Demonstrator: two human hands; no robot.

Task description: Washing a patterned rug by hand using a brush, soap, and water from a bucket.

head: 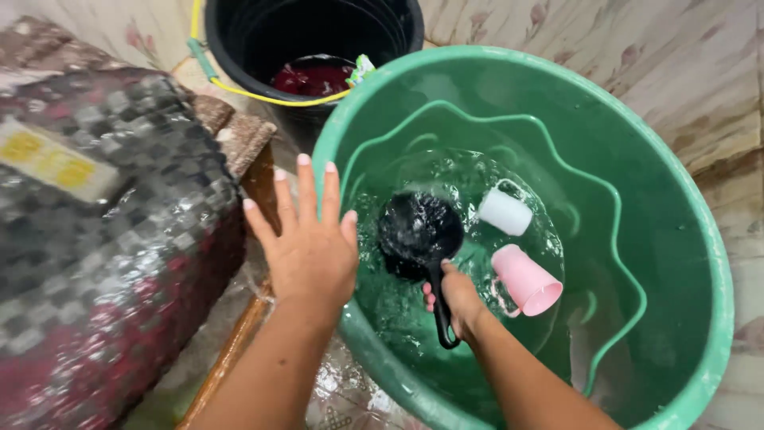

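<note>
A large green basin (684, 239) holds shallow water. Down inside it, my right hand (460, 302) grips the handle of a small black pan (418, 231), whose round bowl lies in the water. A white mug (504, 211) and a pink mug (527, 280) lie on their sides in the water just right of the pan. Over the basin's left rim my left hand (306, 239) hovers with its fingers spread, holding nothing.
A black bucket (239, 40) with a yellow and green handle stands behind the basin, something dark red inside it. On the left lies a wet, dark checked cloth bundle (119, 223). A wooden edge (235, 350) runs below it. Patterned tiles cover the floor.
</note>
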